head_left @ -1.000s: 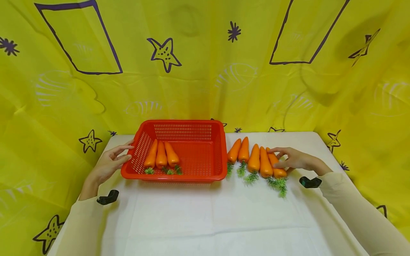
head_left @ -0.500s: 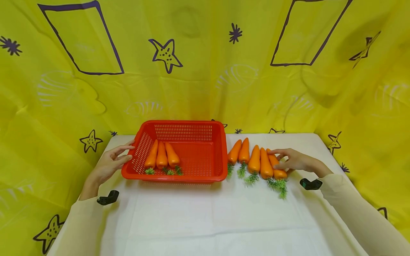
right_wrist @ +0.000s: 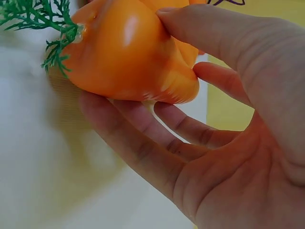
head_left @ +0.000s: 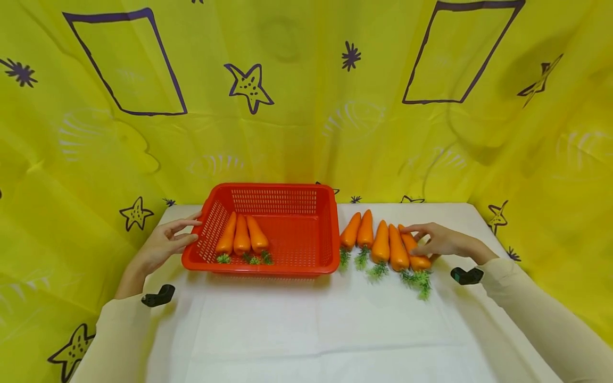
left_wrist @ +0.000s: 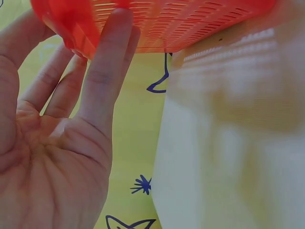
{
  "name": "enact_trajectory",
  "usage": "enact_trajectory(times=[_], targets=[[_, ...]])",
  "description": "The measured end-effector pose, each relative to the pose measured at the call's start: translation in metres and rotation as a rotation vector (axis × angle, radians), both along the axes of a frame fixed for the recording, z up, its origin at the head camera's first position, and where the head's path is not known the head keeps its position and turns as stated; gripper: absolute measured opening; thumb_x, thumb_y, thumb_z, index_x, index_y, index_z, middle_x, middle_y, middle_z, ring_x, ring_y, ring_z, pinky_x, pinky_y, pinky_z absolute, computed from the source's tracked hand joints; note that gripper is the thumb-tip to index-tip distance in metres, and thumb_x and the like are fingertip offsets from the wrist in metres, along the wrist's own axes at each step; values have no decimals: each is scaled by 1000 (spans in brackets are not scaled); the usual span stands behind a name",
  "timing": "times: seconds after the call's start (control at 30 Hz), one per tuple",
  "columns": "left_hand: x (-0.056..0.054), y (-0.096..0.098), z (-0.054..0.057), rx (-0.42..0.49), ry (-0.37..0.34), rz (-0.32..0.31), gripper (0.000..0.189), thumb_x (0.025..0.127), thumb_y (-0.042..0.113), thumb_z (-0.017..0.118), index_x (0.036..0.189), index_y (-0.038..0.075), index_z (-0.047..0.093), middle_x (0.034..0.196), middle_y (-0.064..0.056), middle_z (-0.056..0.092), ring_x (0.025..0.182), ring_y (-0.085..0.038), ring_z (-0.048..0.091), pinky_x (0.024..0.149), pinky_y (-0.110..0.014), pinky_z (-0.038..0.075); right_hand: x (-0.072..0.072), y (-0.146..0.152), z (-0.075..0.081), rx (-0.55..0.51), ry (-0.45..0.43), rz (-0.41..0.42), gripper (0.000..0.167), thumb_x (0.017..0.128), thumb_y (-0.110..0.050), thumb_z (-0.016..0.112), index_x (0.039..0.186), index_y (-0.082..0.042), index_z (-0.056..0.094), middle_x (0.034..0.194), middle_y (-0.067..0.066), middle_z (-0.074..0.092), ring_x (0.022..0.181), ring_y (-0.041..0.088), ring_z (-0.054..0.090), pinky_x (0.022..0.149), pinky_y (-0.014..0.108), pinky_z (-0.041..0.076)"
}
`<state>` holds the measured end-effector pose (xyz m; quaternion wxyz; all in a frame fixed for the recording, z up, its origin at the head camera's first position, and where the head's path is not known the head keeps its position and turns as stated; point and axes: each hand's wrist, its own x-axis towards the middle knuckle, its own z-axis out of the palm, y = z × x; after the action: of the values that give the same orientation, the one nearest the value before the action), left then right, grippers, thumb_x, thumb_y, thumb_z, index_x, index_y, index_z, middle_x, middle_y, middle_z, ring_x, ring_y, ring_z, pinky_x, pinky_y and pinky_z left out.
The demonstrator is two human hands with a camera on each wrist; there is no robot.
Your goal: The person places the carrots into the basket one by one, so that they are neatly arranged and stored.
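Observation:
At the left side of the red plastic basket (head_left: 293, 266), my left hand (head_left: 165, 246) touches the rim with extended fingertips and thumb. The left wrist view shows the thumb (left_wrist: 102, 71) against the slotted outer wall of the basket. My right hand (head_left: 438, 240) holds the rightmost carrot (head_left: 421, 261) of a row on the table. In the right wrist view, the thumb lies on one side of this glossy carrot (right_wrist: 126, 52) and the fingers (right_wrist: 143, 148) on the other. Three carrots (head_left: 241, 239) lie side by side in the basket's left part, green tops toward me.
Several carrots (head_left: 380, 244) with feathery green tops lie between the basket and my right hand. A white cloth (head_left: 306, 324) covers the table. Behind it hangs a yellow patterned curtain (head_left: 306, 133). Small black devices (head_left: 158, 296) sit at both wrists.
The head view has tilted slightly, so everything appears a little lower in it. Both hands, the basket and the carrots keep their places relative to each other.

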<state>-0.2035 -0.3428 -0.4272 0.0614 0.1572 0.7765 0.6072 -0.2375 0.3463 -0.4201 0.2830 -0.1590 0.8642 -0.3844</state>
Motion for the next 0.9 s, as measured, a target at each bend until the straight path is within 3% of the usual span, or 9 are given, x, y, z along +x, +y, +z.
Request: enact_trajectory(times=[0.23,0.6,0.9], targets=[[0,-2,1,-33,3,4,37,102,5,63,136,-9,56,164,-5,38,117,0,63,87,-26,58,1,-1,21,4,17,12,79,94,-16,77,157,3,33,138,39,42,83,27,69,71,40,62],[0,-1,1,-57,4,10,38,102,8,64,137,-7,57,164,-6,37,117,1,63,89,-23,57,0,3,64,26,143,3,76,94,-24,77,158,-7,39,144,35,39,106,33,69,74,38,62],[2,-1,1,-62,23,9,39,103,7,63,137,-9,55,165,-7,36,117,1,62,89,-23,56,-2,1,84,0,166,-4,73,94,-18,77,156,-3,40,143,32,40,101,30,70,73,38,62]])
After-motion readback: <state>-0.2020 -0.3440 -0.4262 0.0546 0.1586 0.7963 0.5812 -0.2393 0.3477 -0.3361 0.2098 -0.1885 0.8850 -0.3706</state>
